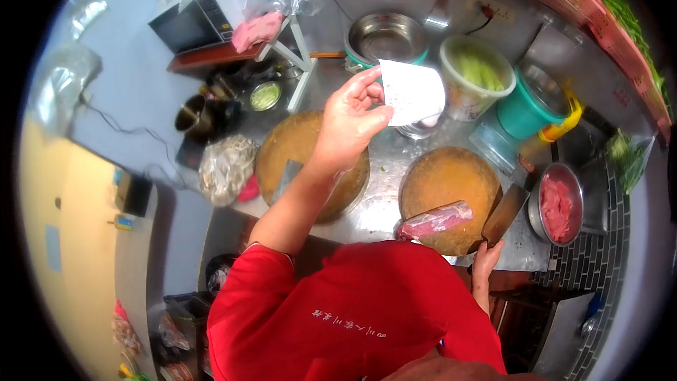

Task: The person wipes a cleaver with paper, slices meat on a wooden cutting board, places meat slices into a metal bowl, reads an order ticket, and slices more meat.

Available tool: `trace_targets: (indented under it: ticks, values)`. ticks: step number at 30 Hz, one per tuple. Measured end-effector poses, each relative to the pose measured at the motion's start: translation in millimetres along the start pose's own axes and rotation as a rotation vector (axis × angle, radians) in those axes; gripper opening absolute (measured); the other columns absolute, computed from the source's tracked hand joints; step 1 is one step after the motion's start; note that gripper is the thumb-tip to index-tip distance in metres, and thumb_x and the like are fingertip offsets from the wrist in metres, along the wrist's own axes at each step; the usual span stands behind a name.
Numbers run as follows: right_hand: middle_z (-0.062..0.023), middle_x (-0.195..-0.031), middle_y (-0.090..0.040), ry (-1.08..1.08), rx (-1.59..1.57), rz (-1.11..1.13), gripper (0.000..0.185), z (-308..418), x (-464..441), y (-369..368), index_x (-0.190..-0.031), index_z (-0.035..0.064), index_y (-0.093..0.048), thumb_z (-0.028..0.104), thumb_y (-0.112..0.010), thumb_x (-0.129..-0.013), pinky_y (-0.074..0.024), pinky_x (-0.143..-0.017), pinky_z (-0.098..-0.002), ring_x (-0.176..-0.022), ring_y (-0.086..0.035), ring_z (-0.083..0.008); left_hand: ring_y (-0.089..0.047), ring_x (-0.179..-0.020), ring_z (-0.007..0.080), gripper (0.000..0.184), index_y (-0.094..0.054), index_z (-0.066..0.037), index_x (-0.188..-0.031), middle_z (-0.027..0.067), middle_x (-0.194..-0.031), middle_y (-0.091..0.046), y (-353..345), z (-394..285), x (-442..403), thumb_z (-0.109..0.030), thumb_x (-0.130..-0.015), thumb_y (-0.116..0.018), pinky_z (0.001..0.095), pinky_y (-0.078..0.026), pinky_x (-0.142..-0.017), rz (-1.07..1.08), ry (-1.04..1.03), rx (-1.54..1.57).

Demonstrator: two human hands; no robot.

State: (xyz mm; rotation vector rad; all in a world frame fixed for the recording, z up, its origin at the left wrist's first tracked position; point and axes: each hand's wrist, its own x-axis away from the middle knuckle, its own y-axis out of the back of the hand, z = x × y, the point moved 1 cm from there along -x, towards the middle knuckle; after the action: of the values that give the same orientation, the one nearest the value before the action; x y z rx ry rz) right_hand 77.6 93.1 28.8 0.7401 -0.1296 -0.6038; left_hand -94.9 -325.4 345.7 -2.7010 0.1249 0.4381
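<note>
My left hand (356,114) is raised over the counter, its thumb and fingers pinching the edge of a white slip of paper (416,94) with small print. Low on the right, my right hand (486,257) is closed round the handle of a broad cleaver (505,213), whose blade lies at the right edge of a round wooden chopping board (444,180). A long piece of red meat (436,220) rests on that board. Under my left forearm is a second round board (289,142) with another blade (288,178) on it, partly hidden.
A steel bowl of sliced meat (556,204) stands at the right. Behind are a bucket of green vegetables (477,70), a teal bucket (522,114) and a steel basin (387,37). A plastic bag (227,169) lies left; a pink basket (592,7) is high at the right.
</note>
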Motion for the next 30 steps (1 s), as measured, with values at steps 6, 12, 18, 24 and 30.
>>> trace_targets:
  ticks: [6,12,18,24,30]
  values:
    - [-0.0343,-0.108,-0.067,0.025,0.044,-0.022,0.038,-2.2,0.3,-1.5,-0.131,-0.0080,-0.045,0.002,-0.057,-0.095,-0.0503,-0.087,-0.0497,-0.099,-0.064,-0.0522,-0.061,-0.102,0.0120,0.066,-0.051,0.007,-0.145,0.0033,-0.105,-0.062,3.5,-3.0,1.7,0.013,-0.081,-0.067,0.0273,-0.052,-0.087,-0.006,0.004,-0.006]
    - [-0.0332,-0.103,-0.067,0.038,0.064,-0.010,0.035,5.9,0.9,1.9,-0.126,-0.0084,-0.045,0.003,-0.057,-0.096,-0.0503,-0.084,-0.0511,-0.097,-0.064,-0.0528,-0.061,-0.102,0.0119,0.067,-0.050,0.007,-0.145,0.0035,-0.105,-0.062,5.4,-5.4,1.6,0.014,-0.081,-0.067,0.0273,-0.052,-0.087,0.000,-0.005,-0.013]
    - [-0.0318,-0.097,-0.068,0.039,0.071,-0.053,0.036,-7.7,-2.4,-4.3,-0.123,-0.0050,-0.047,0.004,-0.062,-0.092,-0.0515,-0.079,-0.0534,-0.092,-0.066,-0.0522,-0.060,-0.102,0.0114,0.067,-0.050,0.007,-0.146,0.0035,-0.105,-0.062,4.8,-5.1,0.8,0.014,-0.081,-0.067,0.0271,-0.052,-0.088,0.009,-0.022,-0.024]
    - [-0.0343,-0.106,-0.067,0.034,0.077,-0.019,0.036,-1.4,-0.2,-0.8,-0.127,-0.0080,-0.044,0.003,-0.058,-0.096,-0.0501,-0.086,-0.0514,-0.100,-0.063,-0.0543,-0.060,-0.101,0.0112,0.067,-0.050,0.008,-0.146,0.0036,-0.105,-0.062,3.2,-5.1,1.2,0.014,-0.081,-0.067,0.0270,-0.052,-0.088,0.007,-0.027,-0.028]
    - [-0.0355,-0.109,-0.067,0.010,0.076,-0.009,0.038,3.3,0.7,0.6,-0.129,-0.0087,-0.044,0.003,-0.058,-0.096,-0.0499,-0.087,-0.0518,-0.101,-0.063,-0.0543,-0.060,-0.101,0.0115,0.067,-0.049,0.008,-0.146,0.0037,-0.105,-0.061,0.3,-9.5,3.4,0.013,-0.081,-0.067,0.0271,-0.052,-0.088,0.003,-0.019,-0.044]
